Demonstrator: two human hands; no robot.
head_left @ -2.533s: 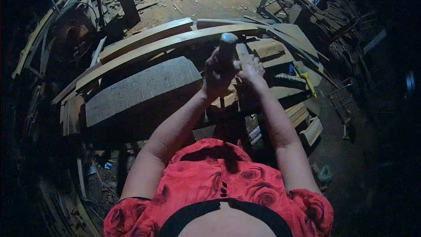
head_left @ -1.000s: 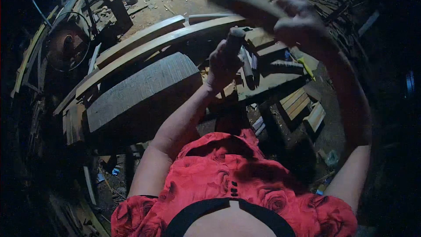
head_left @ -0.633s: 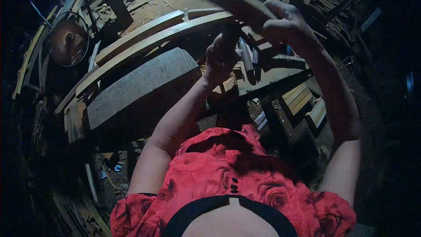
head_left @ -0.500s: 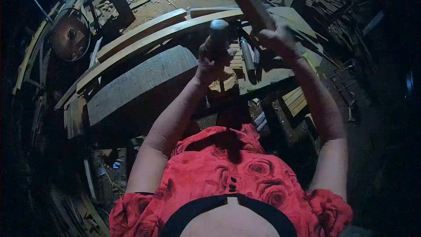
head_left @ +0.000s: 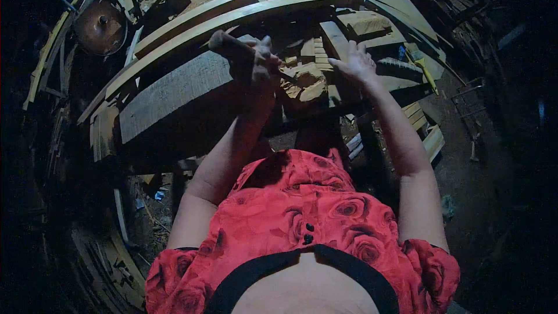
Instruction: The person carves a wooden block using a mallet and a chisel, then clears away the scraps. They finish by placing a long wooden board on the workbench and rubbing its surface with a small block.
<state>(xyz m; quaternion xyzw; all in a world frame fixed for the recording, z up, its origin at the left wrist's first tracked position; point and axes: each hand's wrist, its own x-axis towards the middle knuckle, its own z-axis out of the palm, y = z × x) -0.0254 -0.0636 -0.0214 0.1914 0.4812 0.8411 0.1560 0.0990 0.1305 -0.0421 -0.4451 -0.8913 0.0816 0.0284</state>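
Observation:
My left hand (head_left: 260, 67) is closed around the thick handle of a chisel (head_left: 226, 43), whose rounded butt points up and left. Its narrow blade (head_left: 288, 75) reaches right to a pale, roughly carved wood block (head_left: 308, 84). Chipped hollows and fresh cut faces show on that block. My right hand (head_left: 357, 65) is open, fingers spread, over the bench to the right of the carving. Just beyond its thumb lies a rectangular wooden billet (head_left: 334, 39), overlapped by the hand in this view.
A broad sawn timber slab (head_left: 174, 102) lies at left, with long curved boards (head_left: 232, 26) behind it. A yellow-handled brush (head_left: 427, 70) and a wood chunk (head_left: 365, 23) sit at right. A round rusty metal disc (head_left: 100, 27) stands far left.
My left hand has tipped the chisel from upright to leaning left, its blade now at the carved block. My right hand has come down and released the raised wooden billet onto the bench.

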